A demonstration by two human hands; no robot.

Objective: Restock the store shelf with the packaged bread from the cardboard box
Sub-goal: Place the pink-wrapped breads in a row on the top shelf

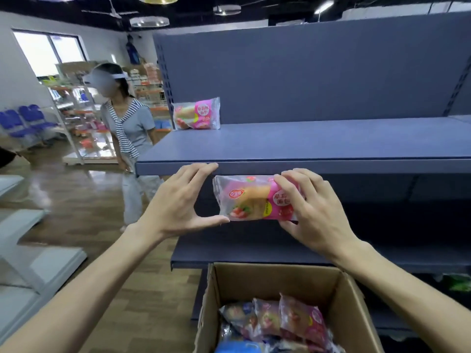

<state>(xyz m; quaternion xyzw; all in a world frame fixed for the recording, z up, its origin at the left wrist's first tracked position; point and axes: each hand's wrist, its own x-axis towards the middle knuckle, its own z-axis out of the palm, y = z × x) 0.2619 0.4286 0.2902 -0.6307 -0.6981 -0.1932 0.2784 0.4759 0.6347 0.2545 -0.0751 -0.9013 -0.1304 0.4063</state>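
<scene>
head view: the right hand (pixel 314 212) pinches a bread pack (pixel 251 198), fingers curled over its right end, thumb under. the left hand (pixel 178 202) is spread wide, thumb tip just touching the pack's lower left corner, fingers clear above it. beyond the fingertips, one pack (pixel 196 113) stands on the shelf (pixel 305 146) (far left, at the back). below the wrists, the box (pixel 351 301) holds several more packs, so i judge restocking barely begun.

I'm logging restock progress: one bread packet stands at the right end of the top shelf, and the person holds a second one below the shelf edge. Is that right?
Not quite. The head view shows the bread packet on the shelf standing at the left end of the top shelf, against the back panel, not the right. The rest holds: the right hand grips a second packet just below the shelf edge.
</scene>
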